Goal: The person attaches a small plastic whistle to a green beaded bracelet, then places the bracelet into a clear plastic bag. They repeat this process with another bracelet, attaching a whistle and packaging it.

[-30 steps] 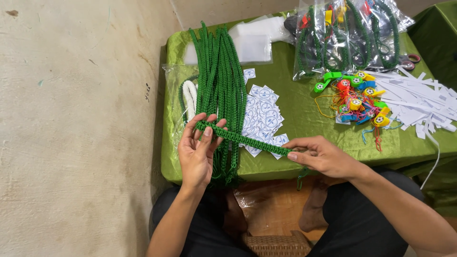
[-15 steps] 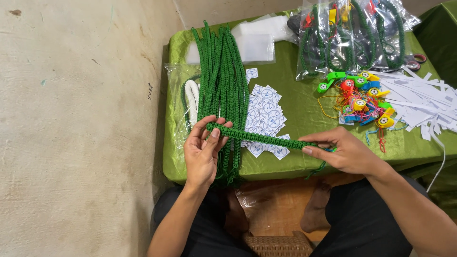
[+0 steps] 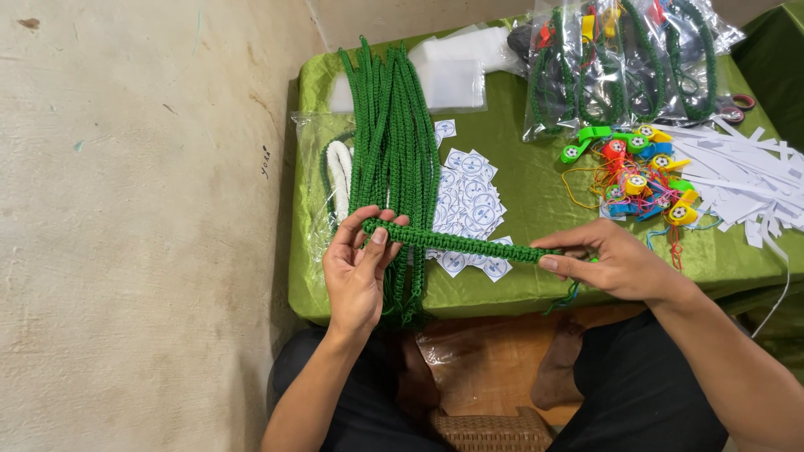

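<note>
Both hands, left hand (image 3: 358, 272) and right hand (image 3: 611, 264), pinch one green braided cord (image 3: 456, 243). Keep it straight and tight. Grip both ends firmly.

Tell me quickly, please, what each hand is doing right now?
Left hand: closed on one end of the green braided cord.
Right hand: closed, pinching the cord's other end.

Soft, even daylight filled the scene, with no hard shadows. The plastic bags (image 3: 624, 67) at the far right caught pale glare. Under the green table (image 3: 519, 289), near the legs, it was dimmer. Focus was sharp throughout; straight lines bowed slightly at the edges.
</note>
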